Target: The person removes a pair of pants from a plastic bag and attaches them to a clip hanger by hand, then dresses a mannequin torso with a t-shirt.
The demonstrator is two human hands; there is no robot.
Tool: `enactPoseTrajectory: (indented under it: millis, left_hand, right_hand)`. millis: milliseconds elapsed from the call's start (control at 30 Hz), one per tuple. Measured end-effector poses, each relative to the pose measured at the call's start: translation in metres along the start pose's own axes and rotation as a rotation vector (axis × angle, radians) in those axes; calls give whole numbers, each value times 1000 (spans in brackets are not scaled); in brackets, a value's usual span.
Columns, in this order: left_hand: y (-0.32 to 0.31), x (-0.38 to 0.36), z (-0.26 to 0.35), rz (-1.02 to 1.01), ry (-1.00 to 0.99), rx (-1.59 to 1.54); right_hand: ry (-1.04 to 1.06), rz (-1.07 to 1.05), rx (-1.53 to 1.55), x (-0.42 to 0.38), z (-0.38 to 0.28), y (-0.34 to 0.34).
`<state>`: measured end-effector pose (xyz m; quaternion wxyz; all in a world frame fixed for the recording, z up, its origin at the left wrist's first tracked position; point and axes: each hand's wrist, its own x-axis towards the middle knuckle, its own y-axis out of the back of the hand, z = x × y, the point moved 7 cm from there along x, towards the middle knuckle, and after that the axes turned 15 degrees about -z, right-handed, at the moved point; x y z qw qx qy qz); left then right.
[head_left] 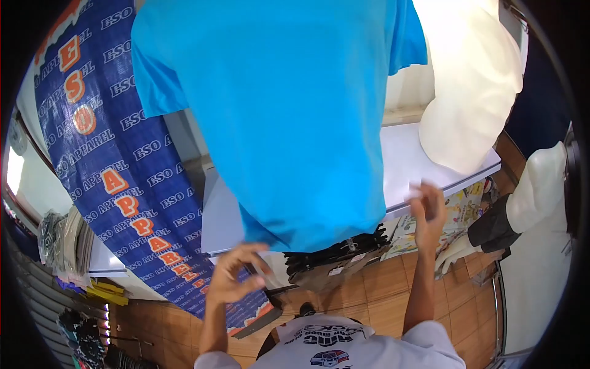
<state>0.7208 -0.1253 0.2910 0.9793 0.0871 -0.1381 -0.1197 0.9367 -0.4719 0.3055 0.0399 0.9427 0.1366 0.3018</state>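
Note:
A bright blue T-shirt (289, 123) hangs in front of me, spread over a form that it hides, with its hem bunched at the bottom. My left hand (238, 273) is just below the hem's left corner, fingers curved and apart, holding nothing. To the right of the hem, my right hand (428, 212) is raised with fingers loosely bent and a little blurred. It appears to hold nothing and is apart from the cloth.
A white torso mannequin (470, 92) stands on the white shelf (405, 154) at right. Below hang dark garments (335, 258). A blue printed banner (117, 160) slants along the left. A mannequin arm (534, 190) and folded clothes (67, 243) flank the tiled floor (393, 292).

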Motion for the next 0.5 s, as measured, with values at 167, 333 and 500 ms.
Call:
enactPoseTrajectory:
  millis: [167,333,500]
  left_hand:
    - [-123,8,-72,-178,207,-360]
    - [-269,50,-152,-270,399,-370]
    - [-390,104,-137,-564,355,-125]
  right_hand:
    - [-345,238,134,-140,100,57]
    - [-677,348,149,-289,162,111]
    - [-824,253,84,-362,178,184]
